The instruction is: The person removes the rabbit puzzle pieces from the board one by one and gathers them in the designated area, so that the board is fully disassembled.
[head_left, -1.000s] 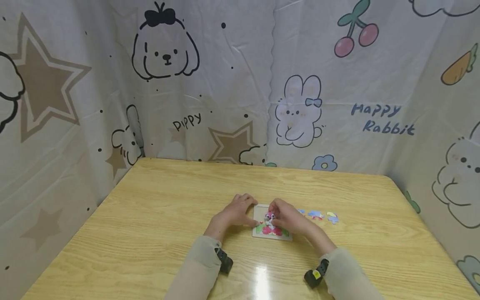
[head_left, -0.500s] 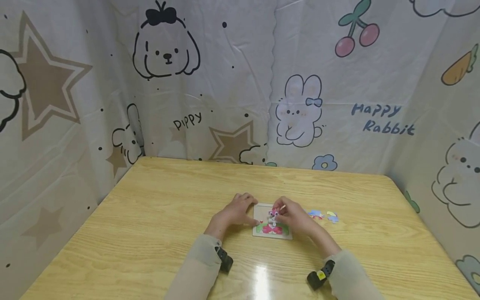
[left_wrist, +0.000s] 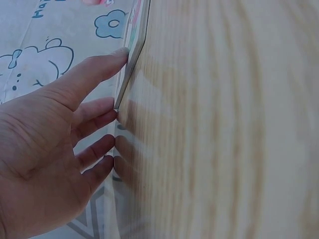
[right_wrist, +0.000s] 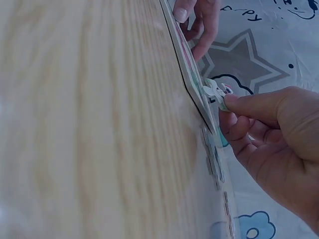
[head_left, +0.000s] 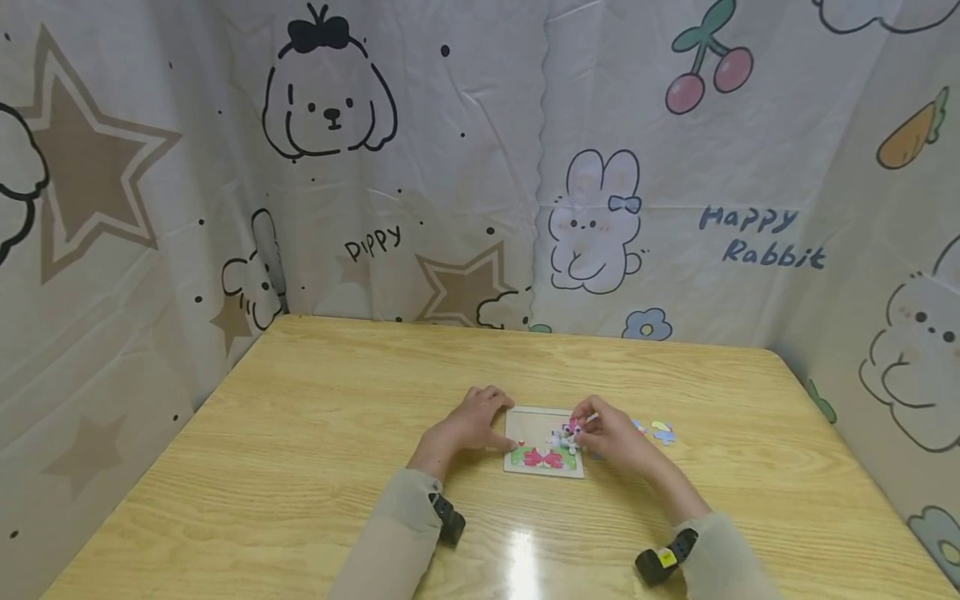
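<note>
A small flat puzzle board (head_left: 531, 425) lies on the table, its lower part filled with a green and pink picture and its upper part bare wood. My left hand (head_left: 474, 422) rests at its left side; the thumb (left_wrist: 115, 59) lies on the board's edge, with the other fingers spread near the far corner. Over the right side of the board, my right hand (head_left: 613, 435) pinches a puzzle piece (right_wrist: 215, 92) between thumb and fingers. This piece carries a white, grey and pink animal figure and is tilted above the board.
Loose puzzle pieces (right_wrist: 213, 155) lie on the table just right of the board, partly behind my right hand. Farther right is a blue and yellow piece (head_left: 663, 432). A printed curtain (head_left: 480, 167) hangs behind the wooden table (head_left: 360, 375).
My right hand has moved rightward with the pinched animal piece, from the board's middle to its right side, and the piece has turned. My left hand stays in place.
</note>
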A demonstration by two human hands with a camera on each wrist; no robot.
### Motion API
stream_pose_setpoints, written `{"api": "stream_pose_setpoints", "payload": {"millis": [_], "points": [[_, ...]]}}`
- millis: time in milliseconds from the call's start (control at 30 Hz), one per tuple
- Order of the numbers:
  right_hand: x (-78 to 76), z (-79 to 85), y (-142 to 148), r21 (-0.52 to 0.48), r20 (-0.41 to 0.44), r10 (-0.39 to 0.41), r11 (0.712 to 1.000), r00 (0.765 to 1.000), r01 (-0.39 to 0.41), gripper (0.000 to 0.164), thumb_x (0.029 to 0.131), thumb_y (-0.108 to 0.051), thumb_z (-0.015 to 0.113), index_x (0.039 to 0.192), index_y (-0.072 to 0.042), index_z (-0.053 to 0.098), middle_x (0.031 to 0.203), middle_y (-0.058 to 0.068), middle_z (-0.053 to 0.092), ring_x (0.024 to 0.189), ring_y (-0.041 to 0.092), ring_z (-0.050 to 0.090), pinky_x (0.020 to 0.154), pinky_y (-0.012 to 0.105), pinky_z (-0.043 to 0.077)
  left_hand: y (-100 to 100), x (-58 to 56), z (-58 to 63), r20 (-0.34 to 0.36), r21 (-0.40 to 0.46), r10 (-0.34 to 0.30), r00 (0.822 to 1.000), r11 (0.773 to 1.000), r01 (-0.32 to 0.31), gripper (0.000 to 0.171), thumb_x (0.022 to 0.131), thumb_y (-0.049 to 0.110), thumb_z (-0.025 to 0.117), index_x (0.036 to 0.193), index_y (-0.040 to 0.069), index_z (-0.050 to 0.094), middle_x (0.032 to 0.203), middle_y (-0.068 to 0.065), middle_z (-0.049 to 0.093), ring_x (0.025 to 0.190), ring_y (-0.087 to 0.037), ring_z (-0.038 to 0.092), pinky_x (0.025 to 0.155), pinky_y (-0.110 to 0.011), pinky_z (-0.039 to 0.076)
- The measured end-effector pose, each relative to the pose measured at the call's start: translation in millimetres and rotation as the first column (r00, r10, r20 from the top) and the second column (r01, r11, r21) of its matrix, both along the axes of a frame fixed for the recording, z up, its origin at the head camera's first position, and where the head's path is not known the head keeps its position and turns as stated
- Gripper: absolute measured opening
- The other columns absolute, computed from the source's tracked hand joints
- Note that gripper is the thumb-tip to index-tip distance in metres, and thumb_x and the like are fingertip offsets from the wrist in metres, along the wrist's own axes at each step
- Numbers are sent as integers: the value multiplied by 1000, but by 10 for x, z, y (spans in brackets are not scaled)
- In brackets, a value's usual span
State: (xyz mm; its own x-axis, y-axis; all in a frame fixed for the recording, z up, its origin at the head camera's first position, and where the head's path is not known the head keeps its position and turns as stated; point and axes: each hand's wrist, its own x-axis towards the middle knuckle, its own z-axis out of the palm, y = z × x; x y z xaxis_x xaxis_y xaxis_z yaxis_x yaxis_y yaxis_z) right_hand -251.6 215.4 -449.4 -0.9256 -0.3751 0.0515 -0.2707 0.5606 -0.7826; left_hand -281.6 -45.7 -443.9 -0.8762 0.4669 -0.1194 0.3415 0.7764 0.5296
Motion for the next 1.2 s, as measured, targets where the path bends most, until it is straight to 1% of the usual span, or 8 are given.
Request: {"api": "stream_pose_setpoints", "payload": {"millis": [167, 200, 433, 533, 600, 733, 967, 1200], "points": [[33, -3, 121, -1, 22, -28, 1000, 999, 28, 23, 91, 0, 62, 112, -1, 51, 113, 18, 58, 95, 21, 60, 65, 21, 53, -3, -5, -11, -1, 7, -3, 1000, 1000, 3, 65, 82, 33, 79, 137, 12, 52, 147, -7, 44, 134, -27, 37, 118, -45, 35], [39, -4, 144, -2, 24, -31, 1000, 999, 31, 23, 91, 1, 62, 112, 0, 51, 113, 19, 59, 96, 22, 61, 65, 21, 53, -4, 0, -2, 0, 7, -4, 1000, 1000, 4, 65, 82, 32, 79, 137, 12, 52, 147, -8, 44, 134, -28, 37, 118, -45, 35], [86, 0, 295, 16, 1, -52, 999, 999, 52, 23, 91, 1, 61, 112, 0, 51, 114, 19, 58, 103, 28, 63, 77, 21, 56, -9, 33, 43, -24, 4, -16, 1000, 1000, 16, 63, 82, 31, 79, 135, 9, 53, 144, -9, 46, 130, -28, 39, 115, -46, 38], [110, 3, 348, 24, -9, -59, 998, 998, 59, 24, 91, 1, 61, 112, 1, 51, 114, 19, 59, 103, 28, 64, 78, 21, 57, -4, 32, 46, -18, 3, -8, 1000, 1000, 8, 63, 83, 32, 78, 136, 10, 52, 146, -9, 45, 131, -28, 38, 116, -45, 37], [125, 6, 378, 27, -17, -65, 998, 998, 65, 25, 90, 2, 62, 112, 2, 51, 114, 20, 60, 103, 28, 64, 79, 22, 57, -2, 14, 25, -3, 11, 0, 1000, 1000, 0, 64, 82, 32, 79, 137, 11, 52, 147, -8, 44, 133, -28, 37, 118, -45, 35], [154, 1, 442, 20, -19, -75, 997, 997, 75, 24, 90, 3, 62, 111, 3, 51, 112, 21, 60, 102, 30, 65, 78, 22, 57, 2, -10, -12, -8, 3, 0, 1000, 1000, 0, 65, 82, 34, 79, 137, 13, 52, 147, -7, 44, 133, -27, 37, 117, -45, 36], [205, -23, 576, -9, 12, -86, 996, 996, 86, 24, 91, 3, 60, 113, 4, 49, 117, 25, 58, 104, 32, 64, 76, 22, 57, 3, -7, -16, -3, 5, 2, 1000, 1000, -2, 67, 82, 36, 79, 138, 14, 51, 148, -6, 44, 134, -27, 36, 118, -44, 35], [262, -19, 670, 2, 12, -88, 996, 996, 88, 24, 92, 1, 61, 113, 3, 49, 115, 23, 58, 103, 32, 64, 74, 24, 57, -11, -10, -20, -9, 2, -10, 1000, 1000, 10, 66, 82, 36, 79, 138, 13, 51, 148, -7, 43, 134, -28, 36, 118, -45, 35]]}}
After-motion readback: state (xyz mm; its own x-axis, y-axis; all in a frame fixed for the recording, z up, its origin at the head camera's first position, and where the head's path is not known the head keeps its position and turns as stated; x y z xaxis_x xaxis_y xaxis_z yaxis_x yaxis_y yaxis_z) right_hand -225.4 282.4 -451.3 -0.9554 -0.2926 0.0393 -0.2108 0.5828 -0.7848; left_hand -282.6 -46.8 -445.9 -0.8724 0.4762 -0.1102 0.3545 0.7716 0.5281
